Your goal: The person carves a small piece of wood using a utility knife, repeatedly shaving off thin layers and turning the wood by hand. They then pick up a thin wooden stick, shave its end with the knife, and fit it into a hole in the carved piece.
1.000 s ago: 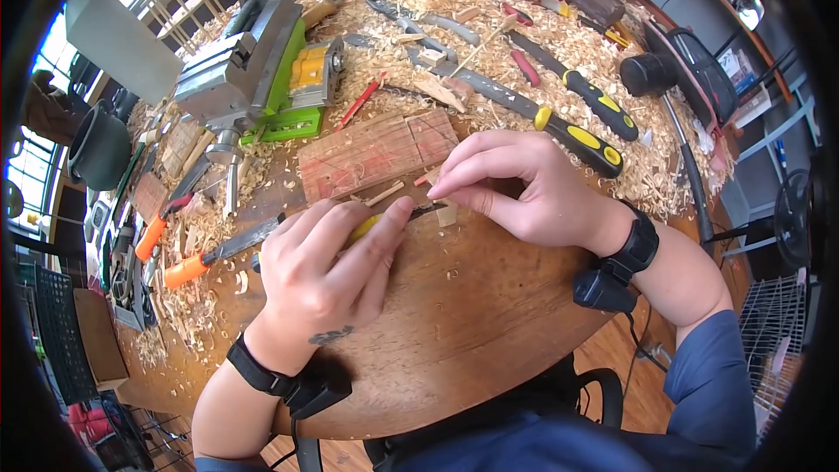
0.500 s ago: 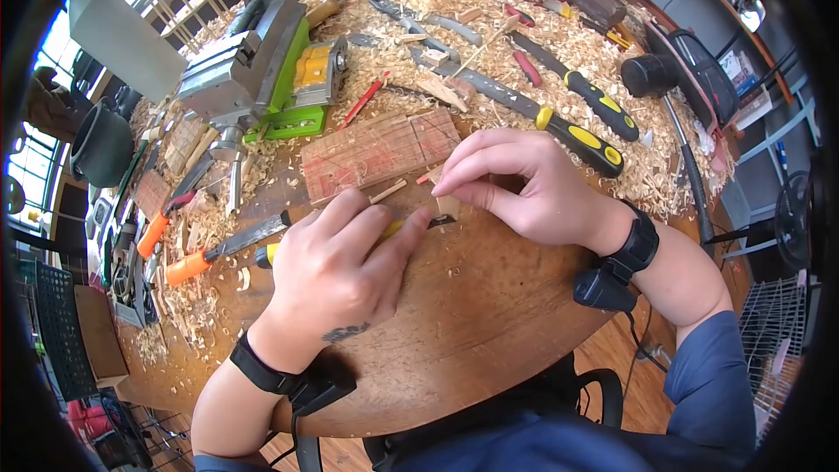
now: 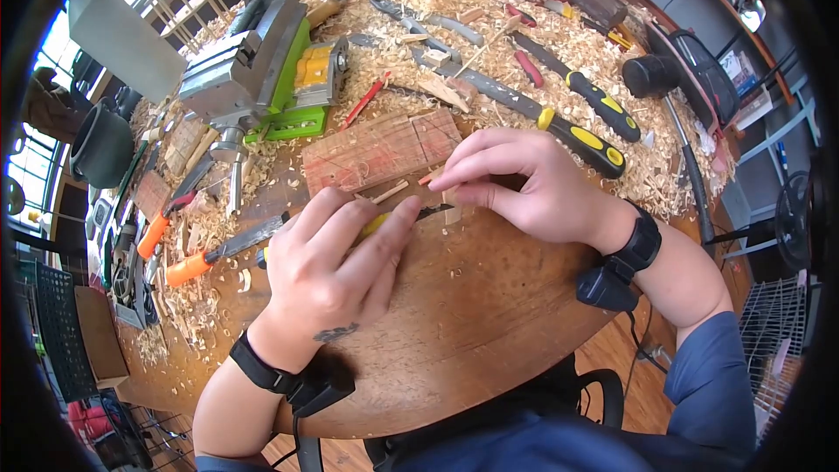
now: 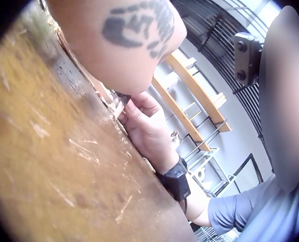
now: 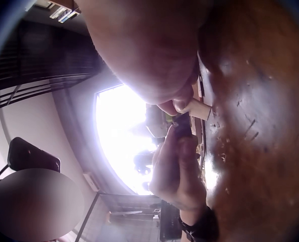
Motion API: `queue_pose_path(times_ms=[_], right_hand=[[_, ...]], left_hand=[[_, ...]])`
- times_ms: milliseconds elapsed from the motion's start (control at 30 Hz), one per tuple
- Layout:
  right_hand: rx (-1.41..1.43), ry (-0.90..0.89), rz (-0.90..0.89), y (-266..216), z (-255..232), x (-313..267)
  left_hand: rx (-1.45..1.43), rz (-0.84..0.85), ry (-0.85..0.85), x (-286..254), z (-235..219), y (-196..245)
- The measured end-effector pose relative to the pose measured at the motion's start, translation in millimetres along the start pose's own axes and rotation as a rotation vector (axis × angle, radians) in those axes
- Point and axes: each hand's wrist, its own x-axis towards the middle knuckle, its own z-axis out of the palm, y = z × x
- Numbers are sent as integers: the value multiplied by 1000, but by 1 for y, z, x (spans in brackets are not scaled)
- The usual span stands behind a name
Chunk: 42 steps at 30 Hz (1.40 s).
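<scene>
The right hand (image 3: pixel 533 183) is pinching a small wood piece (image 3: pixel 451 208) steady on the bench (image 3: pixel 472 315) while the left hand (image 3: pixel 328 267), fingers curled round a yellow-handled knife (image 3: pixel 377 224), is carving it.

Your left hand (image 3: pixel 328 267) grips a yellow-handled knife (image 3: pixel 377 224): handle mostly hidden under the fingers, dark blade (image 3: pixel 433 209) pointing right, lying almost flat along the table top. Blade tip meets a small pale wood piece (image 3: pixel 451 207) that you pinch with your right hand (image 3: pixel 529 183). The piece is short and blocky, light tan, resting on the round table roughly mid-width, nearer the far side than your near edge. Its far part is hidden under your fingers.
</scene>
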Motion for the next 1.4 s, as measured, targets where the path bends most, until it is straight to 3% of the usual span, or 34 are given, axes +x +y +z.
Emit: queue_pose_path(times_ms=[300, 567, 700, 867, 1133, 1200, 1400], right_hand=[[42, -11, 64, -4, -2, 1], [43, -14, 63, -5, -2, 1], [25, 0, 62, -4, -2, 2], [40, 3, 80, -5, -2, 1], [5, -34, 63, -4, -3, 1], [2, -32, 65, -5, -3, 1], [15, -41, 87, -5, -4, 2]], left_hand=[[5, -10, -19, 0, 2, 1], [-21, -70, -242, 5, -10, 13], [-24, -48, -202, 4, -7, 12], [39, -19, -20, 1, 1, 2], [7, -33, -110, 2, -1, 5], [-76, -68, -219, 6, -7, 8], [-60, -61, -186, 6, -8, 12]])
